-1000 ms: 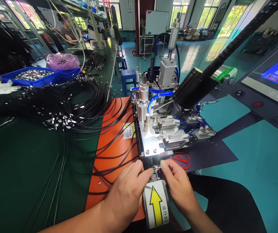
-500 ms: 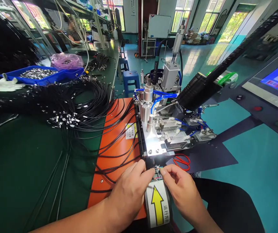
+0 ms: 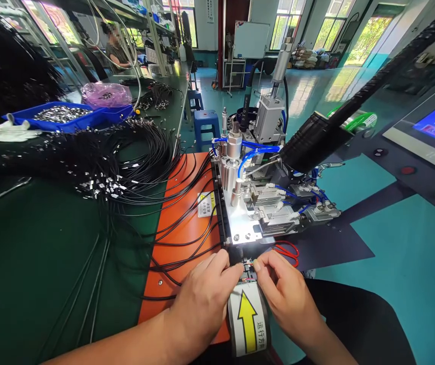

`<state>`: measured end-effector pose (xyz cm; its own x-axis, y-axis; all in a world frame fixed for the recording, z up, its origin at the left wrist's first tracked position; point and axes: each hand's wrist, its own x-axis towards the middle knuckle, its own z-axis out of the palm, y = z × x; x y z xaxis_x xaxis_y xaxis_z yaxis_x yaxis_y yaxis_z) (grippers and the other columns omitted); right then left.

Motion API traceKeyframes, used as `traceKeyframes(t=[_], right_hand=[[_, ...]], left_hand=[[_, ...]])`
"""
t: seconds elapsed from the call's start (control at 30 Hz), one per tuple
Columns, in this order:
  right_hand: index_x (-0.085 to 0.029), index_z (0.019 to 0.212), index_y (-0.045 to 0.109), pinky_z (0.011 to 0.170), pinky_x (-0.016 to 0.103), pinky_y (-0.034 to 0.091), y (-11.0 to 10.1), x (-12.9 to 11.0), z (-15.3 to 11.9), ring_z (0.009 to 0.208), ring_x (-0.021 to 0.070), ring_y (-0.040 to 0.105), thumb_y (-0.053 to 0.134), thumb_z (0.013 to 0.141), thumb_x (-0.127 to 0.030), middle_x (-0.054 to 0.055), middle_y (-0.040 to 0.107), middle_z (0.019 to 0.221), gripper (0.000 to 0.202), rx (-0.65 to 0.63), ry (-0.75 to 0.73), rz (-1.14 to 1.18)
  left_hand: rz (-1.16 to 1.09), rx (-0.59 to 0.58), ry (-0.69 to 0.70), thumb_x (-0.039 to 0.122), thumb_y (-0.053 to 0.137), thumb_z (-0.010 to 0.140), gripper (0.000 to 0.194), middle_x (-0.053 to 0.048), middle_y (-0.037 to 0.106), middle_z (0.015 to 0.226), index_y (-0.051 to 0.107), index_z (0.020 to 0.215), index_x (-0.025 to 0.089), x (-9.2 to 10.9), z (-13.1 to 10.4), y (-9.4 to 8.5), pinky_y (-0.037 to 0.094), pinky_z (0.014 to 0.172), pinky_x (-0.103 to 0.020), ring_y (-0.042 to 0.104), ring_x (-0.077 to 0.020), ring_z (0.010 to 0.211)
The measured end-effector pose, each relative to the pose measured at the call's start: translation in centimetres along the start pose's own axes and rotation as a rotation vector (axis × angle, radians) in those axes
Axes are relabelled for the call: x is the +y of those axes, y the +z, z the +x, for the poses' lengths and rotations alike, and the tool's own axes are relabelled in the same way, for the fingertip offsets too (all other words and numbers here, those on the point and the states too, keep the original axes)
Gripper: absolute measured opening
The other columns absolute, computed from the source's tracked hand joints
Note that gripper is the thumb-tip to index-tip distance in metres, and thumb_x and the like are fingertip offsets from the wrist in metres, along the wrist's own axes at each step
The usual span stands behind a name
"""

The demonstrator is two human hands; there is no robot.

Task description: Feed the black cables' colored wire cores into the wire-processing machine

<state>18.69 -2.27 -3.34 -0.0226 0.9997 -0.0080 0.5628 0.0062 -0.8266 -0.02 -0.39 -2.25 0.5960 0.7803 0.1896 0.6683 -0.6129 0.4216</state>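
My left hand (image 3: 208,291) is closed, thumb and fingers pressed together at the front edge of the machine (image 3: 242,218). A black cable (image 3: 160,298) runs in under it from the left; its end is covered by the fingers. My right hand (image 3: 284,286) pinches thin coloured wires (image 3: 250,263) between thumb and forefinger. The wires stick out just beyond my left thumb, over a small dark fixture (image 3: 246,276) on the feed wheel. Below both hands, that wheel carries a white label with a yellow arrow (image 3: 247,322) pointing away from me.
Bundled black cables (image 3: 141,157) cover the green table and trail across an orange plate (image 3: 187,228). Blue trays (image 3: 69,115) hold small metal parts. Red-handled scissors (image 3: 288,251) lie right of the machine. A lamp arm (image 3: 312,139) and control panel (image 3: 423,157) stand right. A person (image 3: 116,50) sits far left.
My right hand has shifted very slightly to the right, its fingertips still pinching the wires. The left hand stays in place; the view has moved a little.
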Motion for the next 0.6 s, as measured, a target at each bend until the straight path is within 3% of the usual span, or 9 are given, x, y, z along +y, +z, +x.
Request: traceKeyframes(t=[0.2,0.4,0.6], right_hand=[[-0.022,0.079,0.057,0.064,0.028,0.043,-0.2,0.6,0.1,0.069,0.0178,0.056,0.045,0.099,-0.033,0.001,0.059,0.074,0.026,-0.017,0.056,0.041],[-0.023,0.098,0.065,0.085,0.03,0.045,-0.8,0.7,0.7,0.095,0.0205,0.061,0.045,0.101,-0.035,0.003,0.063,0.094,0.023,-0.017,0.051,0.122],[-0.022,0.089,0.066,0.08,0.03,0.048,-0.7,-0.2,0.8,0.087,0.0201,0.062,0.047,0.1,-0.034,0.004,0.062,0.09,0.025,-0.013,-0.009,0.186]], left_hand=[[-0.015,-0.012,-0.011,0.006,0.045,0.088,0.028,-0.007,0.055,0.086,0.067,0.102,0.018,0.0,0.0,-0.1,0.054,0.067,-0.033,0.056,-0.0207,0.077],[-0.017,0.003,0.007,0.007,0.045,0.087,0.027,-0.008,0.056,0.087,0.067,0.1,0.017,0.0,0.1,-0.1,0.055,0.071,-0.034,0.057,-0.0215,0.08],[-0.025,0.011,0.014,0.008,0.044,0.088,0.026,-0.008,0.055,0.086,0.067,0.099,0.017,0.1,0.2,0.0,0.054,0.069,-0.034,0.055,-0.0214,0.078]])
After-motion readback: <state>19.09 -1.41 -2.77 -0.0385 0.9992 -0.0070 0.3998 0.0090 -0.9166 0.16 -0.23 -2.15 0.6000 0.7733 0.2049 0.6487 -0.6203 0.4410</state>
